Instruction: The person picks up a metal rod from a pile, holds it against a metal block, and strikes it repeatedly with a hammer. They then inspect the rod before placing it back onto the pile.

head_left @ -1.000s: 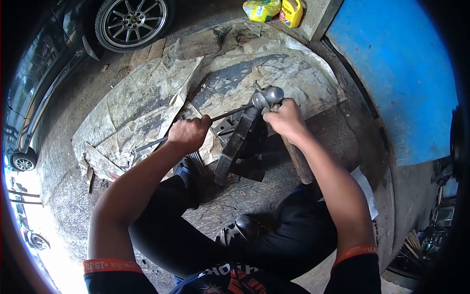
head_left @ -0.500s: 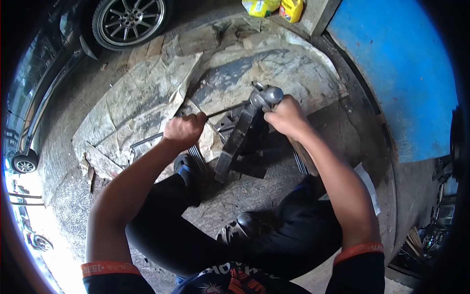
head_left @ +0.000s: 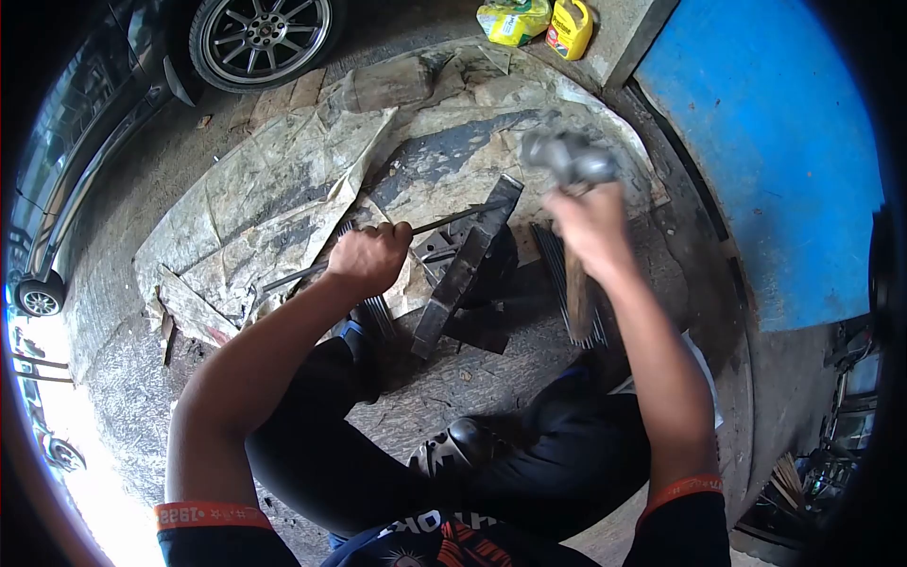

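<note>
My left hand [head_left: 370, 258] is closed round a thin dark metal rod [head_left: 442, 223]. The rod's far end lies across a long steel bar-shaped anvil [head_left: 463, 269], while its other end sticks out left past my fist. A hammer [head_left: 578, 298] is in my right hand [head_left: 595, 231], fingers wrapped round the wooden handle near the head. Its metal head is smeared by motion and stands apart from the anvil, up and to the right. One bundle of thin rods [head_left: 550, 253] lies right of the anvil, partly behind the hammer, and another [head_left: 380, 317] lies by my left foot.
A worn, dirty sheet [head_left: 274, 189] covers the floor ahead. Beyond it are a car wheel [head_left: 265, 38], a yellow bottle [head_left: 569, 30] and a yellow bag [head_left: 510, 21]. A blue panel [head_left: 765, 142] borders the right side. My shoe [head_left: 453, 444] is close below the anvil.
The hammer has lifted off the rod's end and moved up and right with my right hand. The rod's end on the anvil is now uncovered. My left hand still grips the rod.
</note>
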Demonstrator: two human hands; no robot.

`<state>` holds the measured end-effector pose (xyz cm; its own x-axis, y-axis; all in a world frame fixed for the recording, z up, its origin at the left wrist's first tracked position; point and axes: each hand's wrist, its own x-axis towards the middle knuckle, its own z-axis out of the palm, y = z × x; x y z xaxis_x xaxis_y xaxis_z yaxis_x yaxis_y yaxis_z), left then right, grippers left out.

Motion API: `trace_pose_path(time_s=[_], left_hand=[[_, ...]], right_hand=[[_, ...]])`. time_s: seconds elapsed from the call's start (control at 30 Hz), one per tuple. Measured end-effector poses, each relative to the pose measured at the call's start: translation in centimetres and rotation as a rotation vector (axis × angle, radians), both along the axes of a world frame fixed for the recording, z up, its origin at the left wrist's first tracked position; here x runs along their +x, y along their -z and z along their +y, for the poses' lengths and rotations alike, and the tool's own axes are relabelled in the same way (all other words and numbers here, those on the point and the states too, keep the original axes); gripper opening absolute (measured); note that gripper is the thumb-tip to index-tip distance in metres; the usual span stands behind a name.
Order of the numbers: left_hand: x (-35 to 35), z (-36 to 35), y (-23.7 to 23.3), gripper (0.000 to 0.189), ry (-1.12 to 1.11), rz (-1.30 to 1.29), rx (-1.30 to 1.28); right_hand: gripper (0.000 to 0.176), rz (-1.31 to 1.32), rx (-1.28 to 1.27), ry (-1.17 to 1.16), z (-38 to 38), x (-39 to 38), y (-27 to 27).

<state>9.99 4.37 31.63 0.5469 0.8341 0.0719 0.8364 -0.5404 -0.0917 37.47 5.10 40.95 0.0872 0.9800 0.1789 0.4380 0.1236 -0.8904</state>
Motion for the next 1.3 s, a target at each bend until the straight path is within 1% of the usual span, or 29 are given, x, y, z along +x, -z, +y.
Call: trace_pose_path(time_s=[0.03,0.1,0.17,0.23,0.3,0.33,0.37,0.4,0.43,0.5,0.57,0.63,0.67,0.7,0.77,0.8,0.83,0.87,0.9,0.93,0.97,1.03,1.07,1.1,1.13,1.17,1.2,1.23,1.3], left_hand=[[0.0,0.1,0.2,0.015,-0.002,0.002,-0.007],[-0.1,0.0,0.9,0.016,0.002,0.008,-0.028],[-0.3,0.3,1.4,0.016,0.039,-0.039,0.008],[-0.3,0.4,1.4,0.015,0.045,-0.039,0.041],[-0.5,-0.3,1.4,0.014,0.038,-0.033,0.003],[-1.1,-0.4,1.9,0.013,0.035,-0.047,-0.025],[-1.3,-0.2,1.9,0.014,0.076,-0.035,0.029],[-1.0,0.2,1.1,0.015,0.005,0.02,-0.013],[-0.4,0.0,0.6,0.015,-0.062,0.073,-0.077],[0.1,-0.3,0.4,0.016,-0.078,0.068,-0.092],[0.8,-0.5,-0.2,0.016,-0.1,0.053,-0.106],[1.4,-0.8,-1.2,0.016,-0.142,0.046,-0.178],[1.2,-0.7,-0.7,0.017,-0.098,0.05,-0.134],[1.2,-0.6,-0.4,0.017,-0.099,0.05,-0.134],[1.3,-0.5,0.0,0.019,-0.04,0.051,-0.091],[1.3,-0.4,0.2,0.019,-0.042,0.048,-0.089],[1.3,-0.4,0.6,0.019,-0.022,0.039,-0.056],[1.2,-0.3,0.9,0.019,-0.003,0.029,-0.028],[1.2,-0.3,1.1,0.019,-0.007,0.026,-0.038],[1.1,-0.2,1.1,0.019,0.006,0.033,-0.035],[1.0,-0.2,1.2,0.019,0.021,0.04,-0.028],[0.9,0.0,1.9,0.017,0.025,0.012,0.004],[0.8,0.1,2.4,0.016,0.043,-0.021,0.054],[0.7,0.0,2.6,0.014,0.063,-0.053,0.099],[0.6,-0.1,2.4,0.013,0.082,-0.069,0.091],[0.7,-0.2,2.1,0.012,0.1,-0.09,0.091],[0.6,-0.3,2.2,0.011,0.085,-0.106,0.102],[0.8,-0.4,2.1,0.012,0.042,-0.028,0.074],[0.9,-0.2,1.6,0.026,-0.026,0.003,-0.028]], right_hand=[[0.012,0.07,0.117,-0.024,-0.4,-0.4,-2.1],[0.008,0.285,0.14,-0.032,-1.7,-1.2,-6.0],[0.007,0.289,0.197,-0.055,-1.4,-0.7,-5.4],[0.007,-0.219,0.309,0.001,-0.8,-0.7,-1.5],[0.023,-0.687,-0.302,0.075,2.1,0.3,5.4],[0.023,-0.675,-0.288,0.092,1.8,1.1,5.9],[0.023,-0.547,-0.337,0.072,1.8,2.1,5.9],[0.023,-0.426,-0.397,0.032,1.8,2.1,5.2],[0.023,-0.427,-0.404,0.028,1.2,2.1,5.1],[0.018,-0.116,-0.296,-0.009,-0.1,2.0,4.1],[0.012,0.063,-0.383,0.006,-0.7,1.0,2.8],[0.013,0.026,-0.39,-0.033,-0.5,0.3,3.4],[0.016,-0.04,-0.411,-0.026,0.1,0.2,4.2],[0.016,-0.04,-0.41,-0.027,0.3,0.2,4.4],[0.019,-0.148,-0.265,-0.017,0.4,0.3,4.6],[0.02,-0.151,-0.168,-0.023,0.4,0.5,3.7],[0.019,-0.089,-0.109,-0.019,0.3,0.7,2.2],[0.012,0.035,-0.057,0.003,0.2,0.7,0.8],[0.011,0.048,-0.049,0.02,-0.8,0.0,-2.5],[0.013,0.223,0.068,-0.03,-1.2,0.0,-4.1],[0.013,0.348,0.074,-0.003,-2.0,-0.5,-6.1],[0.013,0.422,0.155,-0.068,-2.1,0.3,-6.2],[0.005,0.274,0.187,-0.011,-2.4,0.1,-4.9],[0.004,0.072,0.237,-0.007,-1.1,0.7,-0.9],[0.021,-0.408,0.034,-0.021,-0.4,0.2,0.3],[0.026,-0.5,-0.387,0.023,1.1,0.7,4.1],[0.027,-0.505,-0.263,0.0,1.2,1.5,7.1],[0.023,-0.493,-0.231,-0.052,1.0,1.5,6.4],[0.02,-0.168,-0.332,-0.027,0.7,1.4,5.0]])
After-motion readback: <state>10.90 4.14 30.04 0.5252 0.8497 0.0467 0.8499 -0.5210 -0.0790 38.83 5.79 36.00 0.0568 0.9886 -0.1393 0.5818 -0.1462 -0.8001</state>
